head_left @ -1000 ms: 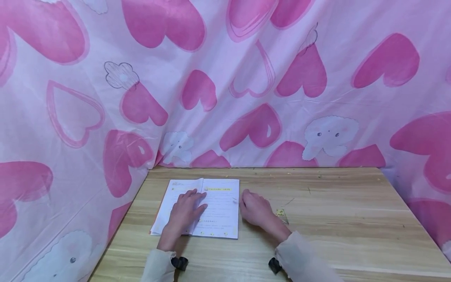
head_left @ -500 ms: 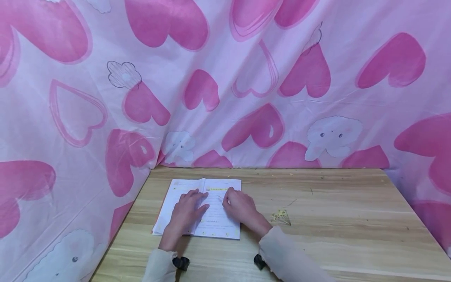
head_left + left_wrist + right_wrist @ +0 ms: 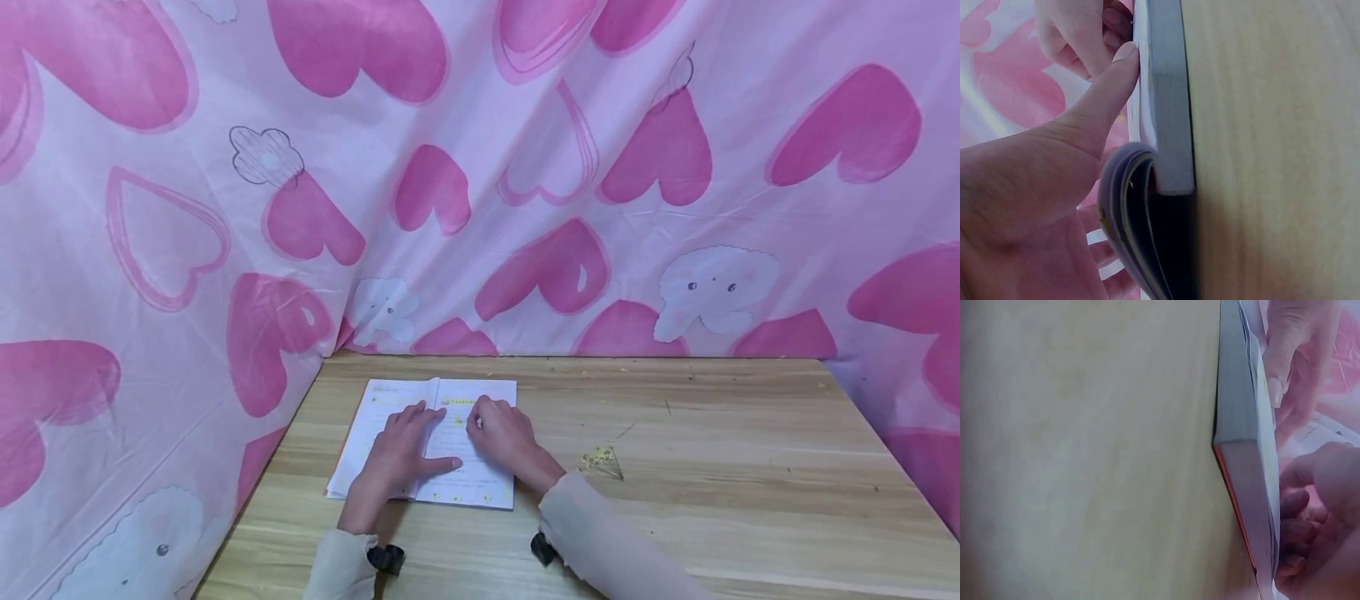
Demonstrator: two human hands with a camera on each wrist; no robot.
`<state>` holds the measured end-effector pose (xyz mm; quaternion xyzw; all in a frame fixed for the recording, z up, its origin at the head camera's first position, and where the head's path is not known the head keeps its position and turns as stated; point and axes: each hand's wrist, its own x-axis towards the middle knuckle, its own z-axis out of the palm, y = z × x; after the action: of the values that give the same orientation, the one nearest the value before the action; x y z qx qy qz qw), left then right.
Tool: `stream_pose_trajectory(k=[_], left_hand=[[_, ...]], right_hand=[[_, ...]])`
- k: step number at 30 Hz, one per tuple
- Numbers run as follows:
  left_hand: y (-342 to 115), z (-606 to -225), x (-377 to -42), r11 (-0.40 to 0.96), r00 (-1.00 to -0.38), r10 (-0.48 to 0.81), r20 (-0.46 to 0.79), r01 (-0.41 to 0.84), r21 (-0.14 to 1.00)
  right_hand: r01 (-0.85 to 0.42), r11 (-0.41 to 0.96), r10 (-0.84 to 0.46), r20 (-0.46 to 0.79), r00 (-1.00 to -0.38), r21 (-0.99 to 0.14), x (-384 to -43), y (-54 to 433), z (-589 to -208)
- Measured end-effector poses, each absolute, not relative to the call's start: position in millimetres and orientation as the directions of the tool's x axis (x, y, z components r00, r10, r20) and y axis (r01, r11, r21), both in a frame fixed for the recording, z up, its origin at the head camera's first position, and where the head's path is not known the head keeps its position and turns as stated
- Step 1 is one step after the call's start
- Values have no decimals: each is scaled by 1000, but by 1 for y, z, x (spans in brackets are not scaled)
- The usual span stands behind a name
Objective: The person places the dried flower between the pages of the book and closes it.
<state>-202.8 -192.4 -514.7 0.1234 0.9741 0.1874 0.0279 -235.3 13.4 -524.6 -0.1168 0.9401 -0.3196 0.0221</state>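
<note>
An open book (image 3: 468, 483) with printed pages and yellow decorations lies on the wooden table. My left hand (image 3: 397, 446) spreads over the left page and the fold, its thumb reaching straight onto the right page. In the left wrist view, the thumb (image 3: 1100, 94) presses down near the book's thick edge. My right hand (image 3: 501, 433) is low over the right page with curled fingers, pinching what looks like a small yellow flower sprig (image 3: 457, 419). Its fingers (image 3: 1297, 531) meet the page in the right wrist view and largely hide the sprig.
A bunch of small dried yellow flowers (image 3: 600, 458) lies right of the book. Thin stem bits (image 3: 667, 407) and crumbs are scattered over the wooden table (image 3: 720, 508). A pink curtain (image 3: 517, 275) with hearts closes off the back and sides.
My right hand has moved left from beside the book onto the right page, where a yellow sprig now shows by its fingertips. The left thumb has stretched farther right.
</note>
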Motion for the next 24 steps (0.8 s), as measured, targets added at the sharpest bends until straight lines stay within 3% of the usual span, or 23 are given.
stream_pose_trajectory(k=[6,9,14,18,24], left_hand=[[-194,-515,-203,898,-964,265,-20,239,369],[-194,-515,-203,899,-964,263,-31,234,370],[-194,-515,-202,898,-967,248,-57,208,388],[-194,-516,-201,900,-968,244,-61,202,387],[-193,-520,-199,904,-966,253,-50,218,368]], right_hand=[[-207,575,-324,12,-946,-791,-239,27,-523],[-208,484,-304,59,-951,-850,-244,41,-522],[-241,583,-241,118,-963,-776,-252,73,-524],[-289,684,-331,68,-941,-670,-253,93,-527],[-314,715,-402,0,-915,-625,-251,104,-530]])
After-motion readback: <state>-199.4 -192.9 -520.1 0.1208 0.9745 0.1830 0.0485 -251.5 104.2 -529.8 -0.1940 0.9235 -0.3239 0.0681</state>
